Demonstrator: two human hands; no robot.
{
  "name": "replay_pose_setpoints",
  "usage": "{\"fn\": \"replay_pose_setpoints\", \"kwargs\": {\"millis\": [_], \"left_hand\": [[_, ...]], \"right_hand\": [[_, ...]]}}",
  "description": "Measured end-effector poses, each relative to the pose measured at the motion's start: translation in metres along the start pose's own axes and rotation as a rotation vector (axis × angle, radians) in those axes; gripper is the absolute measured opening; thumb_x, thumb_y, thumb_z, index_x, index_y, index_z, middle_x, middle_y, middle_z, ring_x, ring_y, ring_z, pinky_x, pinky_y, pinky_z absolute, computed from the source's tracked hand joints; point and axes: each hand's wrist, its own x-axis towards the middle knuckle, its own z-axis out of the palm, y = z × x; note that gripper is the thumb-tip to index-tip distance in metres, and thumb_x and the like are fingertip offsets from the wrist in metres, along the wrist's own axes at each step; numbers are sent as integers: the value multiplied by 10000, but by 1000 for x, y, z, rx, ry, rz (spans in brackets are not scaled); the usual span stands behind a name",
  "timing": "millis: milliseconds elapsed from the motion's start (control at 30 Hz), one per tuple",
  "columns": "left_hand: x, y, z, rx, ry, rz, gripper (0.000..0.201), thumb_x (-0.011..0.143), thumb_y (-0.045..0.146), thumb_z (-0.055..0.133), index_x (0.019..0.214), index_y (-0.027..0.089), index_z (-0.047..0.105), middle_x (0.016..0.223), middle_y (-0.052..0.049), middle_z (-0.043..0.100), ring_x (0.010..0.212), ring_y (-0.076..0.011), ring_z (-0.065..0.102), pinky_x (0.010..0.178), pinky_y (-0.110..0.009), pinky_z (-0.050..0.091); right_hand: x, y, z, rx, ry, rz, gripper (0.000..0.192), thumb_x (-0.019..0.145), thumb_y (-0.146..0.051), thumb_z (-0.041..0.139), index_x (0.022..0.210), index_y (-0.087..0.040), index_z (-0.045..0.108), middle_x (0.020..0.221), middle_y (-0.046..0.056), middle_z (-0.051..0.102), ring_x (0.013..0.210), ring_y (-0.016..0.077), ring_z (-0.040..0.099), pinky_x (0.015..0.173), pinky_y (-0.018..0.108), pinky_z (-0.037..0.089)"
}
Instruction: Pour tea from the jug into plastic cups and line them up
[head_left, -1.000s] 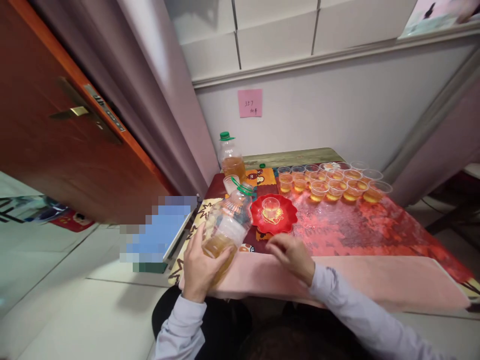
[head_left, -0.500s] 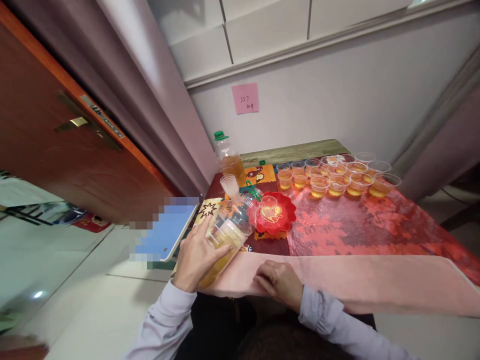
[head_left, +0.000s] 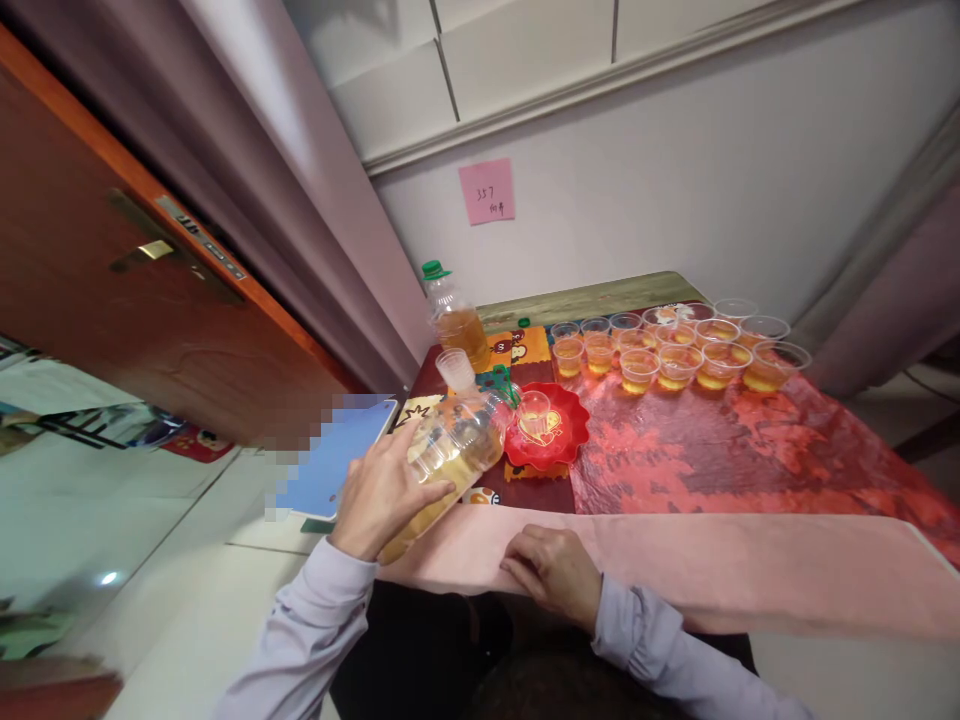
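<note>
Tipped further than before, the bottle point(head_left: 450, 455) in the gripping left hand point(head_left: 379, 495) leans toward the cup point(head_left: 534, 410) on the red plate point(head_left: 559, 445); the right hand point(head_left: 553, 572) rests loosely curled, holding nothing, at the surface's near edge.

Both arms in long pale lavender-grey shirt sleeves, soft fabric, creased, buttonless-looking cuffs gathered at the wrists. Left hand point(head_left: 379, 495) and right hand point(head_left: 553, 573) bare, no rings or watch visible. Dark clothing on the lap below.
</note>
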Motion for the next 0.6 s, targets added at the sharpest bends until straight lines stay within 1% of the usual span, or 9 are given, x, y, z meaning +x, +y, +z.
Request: {"fn": "replay_pose_setpoints", "kwargs": {"millis": [100, 233, 333, 467, 600], "left_hand": [[3, 2, -2, 23, -19, -7, 924, 740, 494, 826, 1541, 193, 477, 1411, -197, 665, 1280, -418, 638, 1012, -551, 508], [4, 4, -4, 18, -12, 12, 905, 750, 537, 813, 1535, 226, 488, 1428, -183, 661, 1297, -413, 630, 1003, -551, 507], [6, 6, -6, 32, -11, 8, 901, 750, 563, 805, 1527, 227, 497, 1425, -184, 663, 1299, -416, 626, 999, -557, 504], [8, 11, -10, 56, -37, -8, 886, 744, 554, 808, 1516, 238, 507, 1423, -172, 664, 1289, -405, 632, 994, -528, 505], [10, 15, -15, 85, -60, -31, 869, 749, 559, 793, 1511, 252, 508, 1401, -163, 675, 1271, -404, 639, 989, -523, 503]], "right_hand": [[0, -1, -1, -1, -2, 3, 127, 978, -275, 634, 893, -220, 711, 848, 30, 750, 762, 169, 699, 671, 259, 476], [0, -1, -1, -3, -3, 10, 128, 975, -275, 641, 889, -218, 718, 846, 30, 752, 760, 168, 699, 665, 260, 470], [0, -1, -1, 1, -10, 8, 124, 976, -275, 645, 896, -216, 720, 853, 29, 755, 764, 168, 703, 668, 259, 468], [0, -1, -1, -1, -13, 10, 124, 980, -281, 645, 903, -218, 719, 860, 30, 756, 769, 169, 706, 669, 259, 465], [0, -2, -3, -7, -21, 14, 132, 986, -285, 642, 899, -222, 720, 857, 28, 750, 759, 163, 694, 663, 258, 459]]}}
